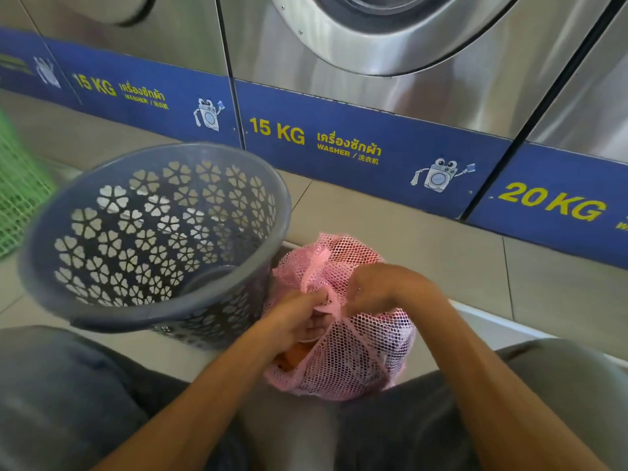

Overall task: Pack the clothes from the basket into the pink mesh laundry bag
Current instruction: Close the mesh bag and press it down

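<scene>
- Two bare hands meet at the gathered neck of the pink mesh laundry bag, which sits on the tiled floor between the person's knees, just beside the basket.
- The left hand is clenched around the bunched pink mesh and its fabric band at the bag's mouth, fingers curled under.
- The right hand pinches the same gathered mesh from the other side, fingers closed on it, wrist bent down.
- The bag is bulging and rounded; through the netting show clothes in orange, with darker and paler patches deeper in that are too blurred to name.
- The grey plastic basket, its wall pierced with flower-shaped cut-outs, stands tilted on the floor left of the bag, its side touching the mesh; no clothing can be seen inside it.
- A green mesh item shows at the left edge of the view, partly cut off.
- Stainless washers line the far edge of the floor, with blue panels along their base lettered "15 KG" and "20 KG".
- The person's legs in dark grey trousers fill the near corners.
</scene>
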The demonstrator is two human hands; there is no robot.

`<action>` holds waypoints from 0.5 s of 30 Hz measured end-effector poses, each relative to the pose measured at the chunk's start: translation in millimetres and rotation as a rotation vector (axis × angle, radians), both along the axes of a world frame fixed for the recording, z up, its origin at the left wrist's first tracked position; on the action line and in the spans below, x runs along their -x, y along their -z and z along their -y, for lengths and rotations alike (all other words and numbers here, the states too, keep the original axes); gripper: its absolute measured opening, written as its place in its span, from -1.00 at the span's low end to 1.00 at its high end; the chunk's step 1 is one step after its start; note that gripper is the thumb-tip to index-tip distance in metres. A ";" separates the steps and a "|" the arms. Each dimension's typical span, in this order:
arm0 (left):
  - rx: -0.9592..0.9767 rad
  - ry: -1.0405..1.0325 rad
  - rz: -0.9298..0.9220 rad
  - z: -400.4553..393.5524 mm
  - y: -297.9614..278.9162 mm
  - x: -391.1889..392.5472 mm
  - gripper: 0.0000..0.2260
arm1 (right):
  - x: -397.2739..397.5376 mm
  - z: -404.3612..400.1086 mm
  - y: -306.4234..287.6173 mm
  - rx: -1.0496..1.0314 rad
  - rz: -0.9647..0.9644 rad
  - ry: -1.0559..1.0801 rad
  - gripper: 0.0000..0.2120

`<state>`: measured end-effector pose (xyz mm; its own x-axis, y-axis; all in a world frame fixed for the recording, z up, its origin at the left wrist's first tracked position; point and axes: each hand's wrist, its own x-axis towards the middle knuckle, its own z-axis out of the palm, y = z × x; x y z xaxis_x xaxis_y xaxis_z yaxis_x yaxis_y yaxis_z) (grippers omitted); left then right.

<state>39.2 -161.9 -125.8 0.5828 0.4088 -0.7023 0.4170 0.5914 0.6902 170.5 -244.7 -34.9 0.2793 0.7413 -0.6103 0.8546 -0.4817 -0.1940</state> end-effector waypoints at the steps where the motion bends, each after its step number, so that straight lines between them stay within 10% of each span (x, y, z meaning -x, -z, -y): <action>1: 0.015 -0.009 0.015 0.6 -0.4 -0.3 -0.79 | 5.1 -2.1 5.9 0.031 -0.005 -0.027 -0.71; 6: 0.000 -0.062 0.108 -3.8 -13.7 6.0 -0.77 | 6.9 -12.2 21.1 0.012 0.082 -0.108 -0.80; 15: -0.857 0.304 -0.228 5.8 -23.4 22.1 -0.77 | -2.9 -12.7 13.1 0.120 -0.044 -0.015 -0.75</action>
<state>17.1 -167.7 -102.4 0.6352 0.6924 -0.3422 0.6490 -0.2383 0.7225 173.3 -232.0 -48.0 0.2396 0.6664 -0.7060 0.8539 -0.4906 -0.1734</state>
